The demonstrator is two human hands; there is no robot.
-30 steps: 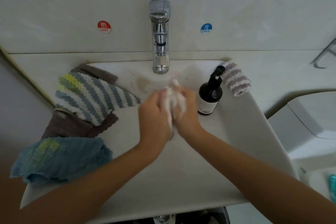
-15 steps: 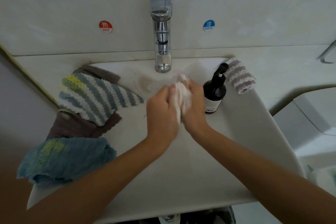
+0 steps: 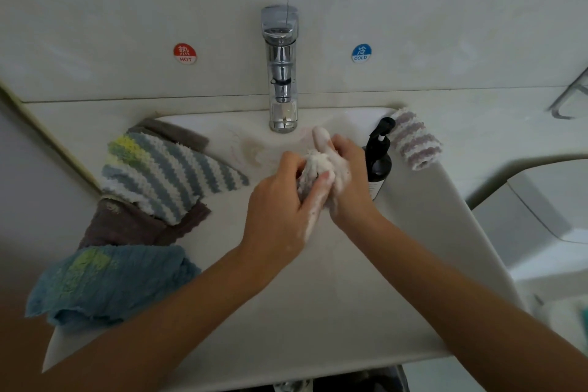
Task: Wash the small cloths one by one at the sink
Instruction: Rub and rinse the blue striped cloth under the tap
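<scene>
Cloth (image 3: 315, 165) is bunched into a soapy white wad over the sink (image 3: 318, 312) bowl, just in front of the tap (image 3: 281, 73). Only the head view to go on, so here's what it shows.

Left hand (image 3: 280, 210) is curled round the near side of the wad, thumb pressed into it and lather along the edge of the hand. Right hand (image 3: 343, 175) is wrapped round the far side, fingers bent over the top. So both hands are closed on the same cloth, looks like mid-scrub to me.

Things that could go sideways, imo:
- The soap bottle (image 3: 378, 156) stands right beside the right hand, basically touching range. One wide rubbing stroke and it could tip into the bowl.
- Soapy hands are slippery, so the wad could pop out and drop toward the drain.
- The striped cloth (image 3: 165, 172), brown cloth (image 3: 127, 226) and blue cloth (image 3: 108, 283) hang over the left rim; splashed suds could land on them, or the blue one could slide off the edge.
- The pink cloth (image 3: 413, 140) sits on the back right corner, behind the bottle, probably safest.

Can't tell whether water is running.
</scene>
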